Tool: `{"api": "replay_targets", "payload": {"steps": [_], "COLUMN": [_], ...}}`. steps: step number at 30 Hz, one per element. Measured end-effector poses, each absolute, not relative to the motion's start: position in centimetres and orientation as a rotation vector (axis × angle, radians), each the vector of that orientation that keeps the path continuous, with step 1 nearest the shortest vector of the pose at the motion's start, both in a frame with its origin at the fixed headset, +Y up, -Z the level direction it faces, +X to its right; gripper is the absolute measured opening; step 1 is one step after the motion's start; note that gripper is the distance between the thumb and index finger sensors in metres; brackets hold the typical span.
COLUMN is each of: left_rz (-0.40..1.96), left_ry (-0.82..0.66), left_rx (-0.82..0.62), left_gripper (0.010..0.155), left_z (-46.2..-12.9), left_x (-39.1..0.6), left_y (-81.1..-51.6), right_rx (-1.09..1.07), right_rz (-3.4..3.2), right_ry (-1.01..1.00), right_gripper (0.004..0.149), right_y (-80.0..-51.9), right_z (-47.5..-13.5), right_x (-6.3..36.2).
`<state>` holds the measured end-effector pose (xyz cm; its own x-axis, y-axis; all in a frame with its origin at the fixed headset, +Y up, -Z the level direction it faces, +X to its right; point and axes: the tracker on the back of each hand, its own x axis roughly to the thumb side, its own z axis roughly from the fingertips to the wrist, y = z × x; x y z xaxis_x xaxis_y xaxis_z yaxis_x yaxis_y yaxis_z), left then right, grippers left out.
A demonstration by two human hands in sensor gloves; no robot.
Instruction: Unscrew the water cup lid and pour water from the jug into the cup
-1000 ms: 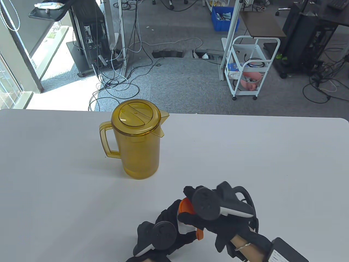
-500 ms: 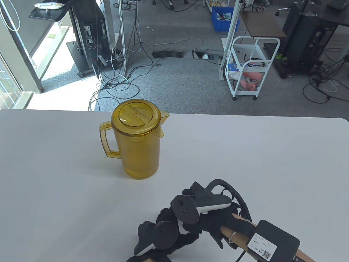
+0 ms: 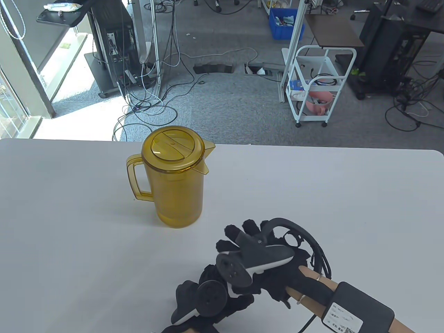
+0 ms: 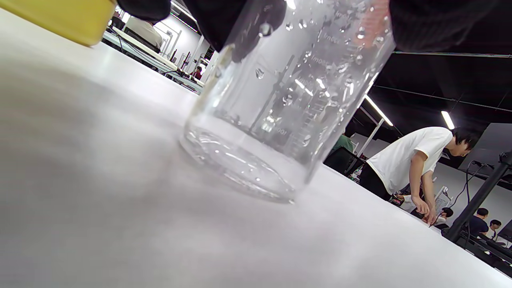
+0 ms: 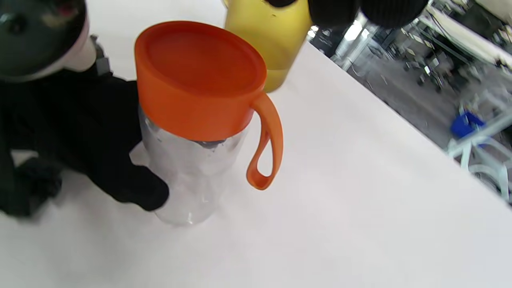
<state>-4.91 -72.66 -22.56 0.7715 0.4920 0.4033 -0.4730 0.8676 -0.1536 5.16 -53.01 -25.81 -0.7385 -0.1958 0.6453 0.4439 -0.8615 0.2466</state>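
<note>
The left hand [image 3: 208, 298] wraps round the clear wall of the cup [image 5: 188, 168], its black gloved fingers [image 5: 120, 176] curled against the side nearest it, so the cup stands upright on the table [image 3: 312, 201] inside that grip. From the left wrist view the cup's base sits flat on the white surface just below the fingers, with drops clinging to the inside and printed measuring marks running up the wall.

The right hand [image 3: 263, 256] hovers directly above the cup. In the right wrist view its fingertips [image 5: 332, 10] show only at the top edge, apart from the lid [image 5: 200, 76], touching nothing; the fingers look spread and loose in the table view, holding nothing. The lid sits on the cup below this hand: smooth orange plastic, round and flat-topped, with a deep skirt and a thin loop handle [image 5: 266, 148] hanging down the side away from the left hand.

The jug [image 3: 175, 180] stands beyond both hands, farther out and a little to the left, well apart from them. It is translucent amber plastic, a tall cylinder with a flat round cover, a short spout pointing right and a squared handle on its left. Liquid level inside is hard to judge.

The table is matt white and smooth.
</note>
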Motion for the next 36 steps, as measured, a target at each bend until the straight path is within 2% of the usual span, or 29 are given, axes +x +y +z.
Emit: {"api": "replay_targets", "payload": {"steps": [2, 6, 13, 16, 19, 22, 24, 26, 31, 33, 36], "left_rz": [0.521, 0.520, 0.518, 0.518, 0.515, 0.512, 0.510, 0.509, 0.500, 0.492, 0.479], "left_ry": [-0.448, -0.447, -0.447, -0.446, -0.446, -0.444, -0.444, -0.444, -0.442, -0.440, -0.439], "left_rx": [-0.044, -0.045, -0.048, -0.048, -0.049, -0.054, -0.054, -0.054, -0.061, -0.069, -0.078], "left_gripper": [0.112, 0.112, 0.112, 0.112, 0.112, 0.112, 0.112, 0.112, 0.112, 0.111, 0.112], "left_z": [-22.6, -22.6, -22.6, -22.6, -22.6, -22.6, -22.6, -22.6, -22.6, -22.6, -22.5], "left_x": [-4.9, -4.9, -4.9, -4.9, -4.9, -4.8, -4.8, -4.8, -4.8, -4.8, -4.7], "left_y": [-72.7, -72.7, -72.7, -72.7, -72.7, -72.7, -72.7, -72.7, -72.7, -72.8, -72.8], "right_rx": [-0.737, -0.674, -0.899, -1.014, -1.067, -1.003, -0.949, -0.763, -0.556, -0.574, -0.646], "right_rz": [-2.608, -2.460, -2.421, -2.297, -2.141, -2.276, -2.458, -2.605, -2.524, -2.488, -2.518], "right_ry": [-0.656, -0.551, -0.678, -0.613, -0.434, -0.456, -0.469, -0.500, -0.627, -0.666, -0.715], "right_gripper": [0.090, 0.086, 0.082, 0.083, 0.084, 0.088, 0.084, 0.083, 0.088, 0.089, 0.088], "right_y": [-53.5, -54.8, -54.4, -54.6, -54.8, -52.9, -51.6, -51.2, -53.9, -54.9, -54.6], "right_z": [-26.6, -27.1, -26.7, -25.5, -24.0, -24.5, -25.5, -26.7, -28.5, -28.4, -28.1], "right_x": [5.0, 4.3, 3.5, 3.1, 2.8, 2.7, 2.9, 3.1, 3.4, 3.4, 3.2]}}
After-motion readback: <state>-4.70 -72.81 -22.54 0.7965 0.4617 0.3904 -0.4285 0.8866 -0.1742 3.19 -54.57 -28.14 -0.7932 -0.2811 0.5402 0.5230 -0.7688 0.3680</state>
